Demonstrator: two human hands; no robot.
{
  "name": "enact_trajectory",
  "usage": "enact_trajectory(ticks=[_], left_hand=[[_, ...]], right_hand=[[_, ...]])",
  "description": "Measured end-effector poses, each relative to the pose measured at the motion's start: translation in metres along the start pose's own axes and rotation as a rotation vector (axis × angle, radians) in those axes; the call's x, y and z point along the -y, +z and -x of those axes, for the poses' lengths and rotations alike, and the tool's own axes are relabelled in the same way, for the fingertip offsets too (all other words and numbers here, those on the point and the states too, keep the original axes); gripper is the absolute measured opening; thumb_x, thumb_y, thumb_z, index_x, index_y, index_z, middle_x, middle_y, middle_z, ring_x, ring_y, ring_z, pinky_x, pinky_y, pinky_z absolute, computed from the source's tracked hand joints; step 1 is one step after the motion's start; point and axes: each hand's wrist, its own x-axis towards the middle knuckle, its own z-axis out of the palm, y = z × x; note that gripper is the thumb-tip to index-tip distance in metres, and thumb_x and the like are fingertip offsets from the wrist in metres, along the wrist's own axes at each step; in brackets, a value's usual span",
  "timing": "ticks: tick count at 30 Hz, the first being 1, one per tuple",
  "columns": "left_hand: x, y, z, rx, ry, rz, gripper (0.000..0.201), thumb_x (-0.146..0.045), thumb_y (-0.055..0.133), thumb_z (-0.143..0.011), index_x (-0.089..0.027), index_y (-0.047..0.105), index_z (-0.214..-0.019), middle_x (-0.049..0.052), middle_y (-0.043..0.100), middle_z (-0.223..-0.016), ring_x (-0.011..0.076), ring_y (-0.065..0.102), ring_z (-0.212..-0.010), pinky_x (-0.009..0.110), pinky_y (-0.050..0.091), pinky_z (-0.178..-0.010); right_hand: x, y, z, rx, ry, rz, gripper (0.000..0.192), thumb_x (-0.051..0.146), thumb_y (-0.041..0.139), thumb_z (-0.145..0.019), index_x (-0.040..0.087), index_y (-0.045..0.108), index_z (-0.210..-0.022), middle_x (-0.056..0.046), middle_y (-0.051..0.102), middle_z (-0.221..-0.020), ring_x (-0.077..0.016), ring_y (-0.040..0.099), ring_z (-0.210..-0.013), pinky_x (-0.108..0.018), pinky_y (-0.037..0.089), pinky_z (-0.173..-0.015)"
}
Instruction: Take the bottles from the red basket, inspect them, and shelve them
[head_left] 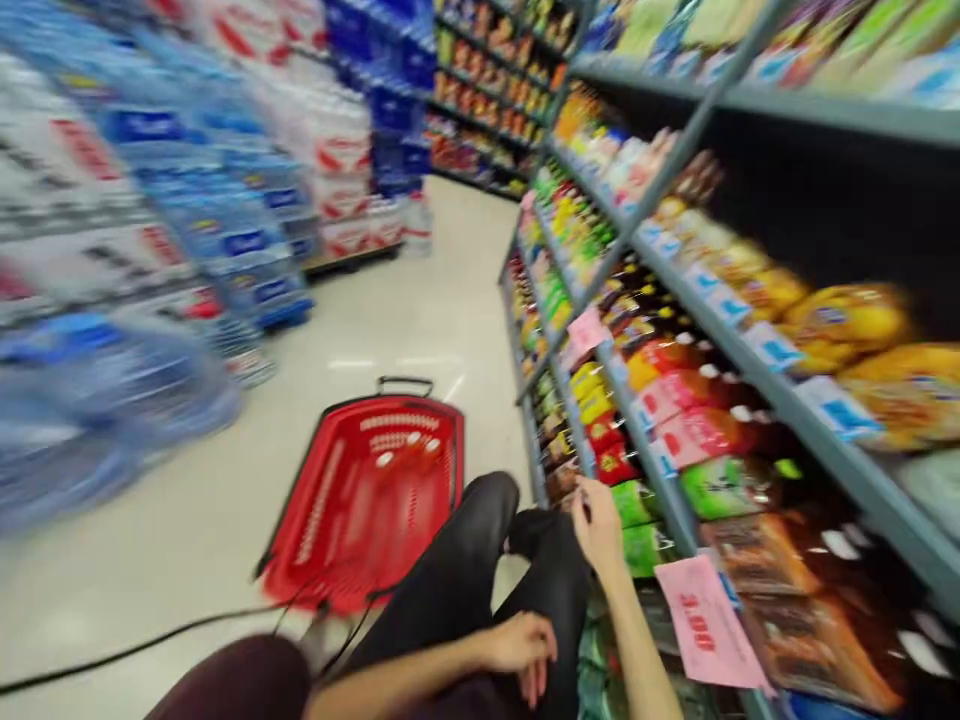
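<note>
Low down, crouched in shop aisle. Right hand point(598, 520) reaches to packets point(600, 455) on lower shelf point(679, 510), fingers loosely open, gripping nothing; contact w/ packets unclear, blur. Left hand point(523, 648) rests on dark trouser leg point(457, 575), relaxed, empty. Red basket point(364, 500) on floor point(150, 560) just left of knee.

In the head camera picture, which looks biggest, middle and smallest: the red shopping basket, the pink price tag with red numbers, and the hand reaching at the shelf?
1. Red shopping basket, clearly the largest.
2. Pink price tag.
3. Right hand reaching toward the low shelf.

The tag and hand look close in size, and the tag sits nearer the camera, so their order is unsure.
</note>
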Motion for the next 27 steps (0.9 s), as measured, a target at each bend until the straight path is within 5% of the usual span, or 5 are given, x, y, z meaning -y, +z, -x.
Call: enact_trajectory(ticks=[3, 7, 13, 23, 27], left_hand=[[0.031, 0.011, -0.003, -0.003, -0.085, 0.075, 0.019, -0.003, 0.041, -0.09, -0.017, 0.051, -0.096, 0.001, 0.067, -0.065, 0.0166, 0.067, -0.052, 0.026, 0.055, -0.056], [0.037, 0.009, -0.02, 0.009, -0.024, 0.111, 0.017, -0.006, 0.049, -0.085, -0.015, 0.053, -0.099, 0.003, 0.069, -0.067, 0.0188, 0.069, -0.054, 0.029, 0.057, -0.058], [0.041, 0.013, -0.019, -0.002, 0.037, 0.061, 0.017, -0.007, 0.049, -0.087, -0.015, 0.055, -0.1, 0.001, 0.069, -0.068, 0.0176, 0.068, -0.054, 0.029, 0.058, -0.06], [0.016, 0.015, -0.008, -0.072, -0.037, -0.013, 0.014, -0.006, 0.047, -0.093, -0.015, 0.056, -0.1, 0.0, 0.068, -0.072, 0.0144, 0.066, -0.053, 0.026, 0.055, -0.056], [-0.002, -0.005, -0.003, -0.165, 0.087, 0.106, 0.012, -0.02, 0.061, -0.089, -0.014, 0.061, -0.1, 0.005, 0.07, -0.078, 0.0158, 0.067, -0.058, 0.026, 0.053, -0.057]], right_hand=[[-0.038, 0.054, 0.065, 0.393, 0.317, 0.175, 0.043, 0.037, 0.047, -0.097, 0.021, 0.07, -0.13, -0.016, 0.063, -0.145, -0.0354, 0.057, -0.139, -0.061, 0.045, -0.118], [-0.054, 0.075, 0.118, 0.692, 0.412, 0.439, 0.042, 0.041, 0.055, -0.094, 0.024, 0.073, -0.128, -0.012, 0.044, -0.163, -0.04, 0.025, -0.159, -0.073, 0.018, -0.125], [-0.059, 0.077, 0.118, 0.639, 0.428, 0.438, 0.038, 0.037, 0.047, -0.098, 0.023, 0.075, -0.119, -0.01, 0.052, -0.157, -0.0326, 0.03, -0.157, -0.067, 0.016, -0.127], [-0.06, 0.08, 0.121, 0.589, 0.451, 0.418, 0.037, 0.036, 0.044, -0.097, 0.024, 0.075, -0.113, -0.008, 0.057, -0.153, -0.0318, 0.033, -0.155, -0.066, 0.016, -0.127], [-0.066, 0.083, 0.126, 0.545, 0.441, 0.369, 0.04, 0.037, 0.042, -0.097, 0.021, 0.076, -0.112, -0.01, 0.058, -0.151, -0.0326, 0.035, -0.153, -0.066, 0.015, -0.126]])
